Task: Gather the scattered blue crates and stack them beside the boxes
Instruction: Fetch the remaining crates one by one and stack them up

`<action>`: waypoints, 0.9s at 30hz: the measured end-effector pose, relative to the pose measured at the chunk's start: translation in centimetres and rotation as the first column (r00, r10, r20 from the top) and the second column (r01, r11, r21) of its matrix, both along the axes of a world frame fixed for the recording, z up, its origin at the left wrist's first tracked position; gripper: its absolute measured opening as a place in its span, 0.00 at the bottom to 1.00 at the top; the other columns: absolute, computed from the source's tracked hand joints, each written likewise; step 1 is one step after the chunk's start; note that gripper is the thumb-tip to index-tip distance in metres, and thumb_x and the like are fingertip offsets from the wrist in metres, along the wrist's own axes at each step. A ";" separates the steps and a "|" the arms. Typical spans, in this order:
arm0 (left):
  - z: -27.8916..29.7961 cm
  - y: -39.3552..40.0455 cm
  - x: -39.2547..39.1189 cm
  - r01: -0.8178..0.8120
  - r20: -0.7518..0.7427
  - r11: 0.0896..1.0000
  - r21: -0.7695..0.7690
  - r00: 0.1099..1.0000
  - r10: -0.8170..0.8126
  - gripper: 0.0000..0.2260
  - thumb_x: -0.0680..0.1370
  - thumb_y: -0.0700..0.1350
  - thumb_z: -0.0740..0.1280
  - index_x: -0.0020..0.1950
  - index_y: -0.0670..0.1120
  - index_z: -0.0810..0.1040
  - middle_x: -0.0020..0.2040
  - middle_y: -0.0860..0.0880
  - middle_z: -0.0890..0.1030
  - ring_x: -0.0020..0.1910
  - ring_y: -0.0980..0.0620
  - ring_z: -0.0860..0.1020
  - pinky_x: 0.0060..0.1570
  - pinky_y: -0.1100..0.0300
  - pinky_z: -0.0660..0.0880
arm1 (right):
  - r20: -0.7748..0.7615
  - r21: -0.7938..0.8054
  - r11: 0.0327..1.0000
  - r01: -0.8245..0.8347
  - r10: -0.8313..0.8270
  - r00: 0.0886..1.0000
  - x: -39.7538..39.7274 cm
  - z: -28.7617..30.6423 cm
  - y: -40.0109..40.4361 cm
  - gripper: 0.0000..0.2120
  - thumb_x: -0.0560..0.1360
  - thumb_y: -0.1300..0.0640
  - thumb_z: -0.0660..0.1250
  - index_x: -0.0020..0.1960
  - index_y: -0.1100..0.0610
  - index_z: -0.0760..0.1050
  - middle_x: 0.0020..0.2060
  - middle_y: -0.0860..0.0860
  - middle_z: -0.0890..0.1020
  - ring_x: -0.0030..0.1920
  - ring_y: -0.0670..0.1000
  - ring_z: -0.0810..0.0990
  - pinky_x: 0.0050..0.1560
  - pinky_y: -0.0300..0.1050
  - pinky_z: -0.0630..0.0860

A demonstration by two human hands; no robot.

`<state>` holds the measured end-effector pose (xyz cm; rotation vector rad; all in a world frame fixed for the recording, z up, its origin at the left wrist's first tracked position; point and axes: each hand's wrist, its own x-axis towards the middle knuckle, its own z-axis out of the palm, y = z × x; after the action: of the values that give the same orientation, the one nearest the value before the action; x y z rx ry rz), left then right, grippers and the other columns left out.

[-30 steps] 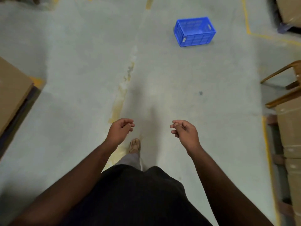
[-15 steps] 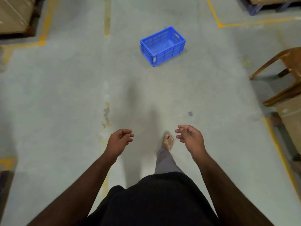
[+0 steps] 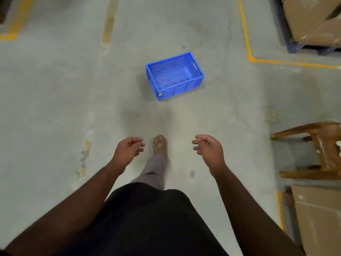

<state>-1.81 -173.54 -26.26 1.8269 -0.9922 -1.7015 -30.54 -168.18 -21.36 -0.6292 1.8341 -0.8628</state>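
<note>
Blue crate (image 3: 175, 75) sits upright on the floor (image 3: 55, 98), straight ahead and well apart from both hands. Left hand (image 3: 127, 151) and right hand (image 3: 209, 149) hang loosely curled, holding nothing; one sandalled foot (image 3: 159, 144) between them.

I see a grey concrete floor (image 3: 55, 93) marked with worn yellow lines (image 3: 246, 32). A brown wooden chair (image 3: 321, 150) lies tipped at my right edge, and a dark pallet (image 3: 295, 47) sits far right.
</note>
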 end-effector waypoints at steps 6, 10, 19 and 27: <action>-4.2 -18.6 -7.8 -0.092 -0.009 0.991 0.095 0.996 0.093 0.08 0.82 0.42 0.64 0.57 0.44 0.81 0.51 0.45 0.86 0.53 0.44 0.84 0.59 0.51 0.79 | 0.029 0.072 0.997 0.034 -0.036 0.999 -6.9 -4.6 -19.7 0.07 0.80 0.58 0.66 0.56 0.54 0.81 0.45 0.51 0.88 0.43 0.51 0.85 0.48 0.48 0.80; -5.7 -31.4 -12.4 -0.134 0.023 0.976 0.174 0.991 0.132 0.10 0.83 0.44 0.62 0.58 0.42 0.81 0.53 0.43 0.85 0.53 0.44 0.84 0.62 0.48 0.76 | -0.131 0.117 0.992 -0.052 0.068 0.989 -11.8 -7.9 -31.9 0.06 0.76 0.50 0.66 0.48 0.42 0.82 0.46 0.44 0.86 0.49 0.50 0.84 0.55 0.56 0.82; -18.0 -57.6 -22.2 -0.260 0.127 0.940 0.223 0.963 0.236 0.09 0.81 0.42 0.64 0.57 0.43 0.81 0.51 0.44 0.86 0.47 0.47 0.83 0.53 0.55 0.77 | -0.232 0.188 0.971 -0.148 0.190 0.954 -23.2 -21.6 -60.9 0.10 0.70 0.46 0.62 0.42 0.32 0.80 0.45 0.42 0.86 0.48 0.51 0.84 0.55 0.59 0.81; -45.3 -72.2 -25.6 -0.460 0.457 0.876 0.142 0.816 0.355 0.15 0.75 0.52 0.71 0.56 0.45 0.80 0.50 0.45 0.82 0.45 0.48 0.78 0.53 0.52 0.76 | -0.362 0.263 0.946 -0.189 0.278 0.890 -31.3 -49.4 -82.8 0.17 0.78 0.56 0.67 0.66 0.55 0.78 0.62 0.53 0.82 0.64 0.55 0.80 0.63 0.40 0.69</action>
<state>-27.39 -245.74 -71.60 2.4297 -0.4747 -1.2315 -61.85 -250.97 -70.74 -0.9106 2.1206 -0.3761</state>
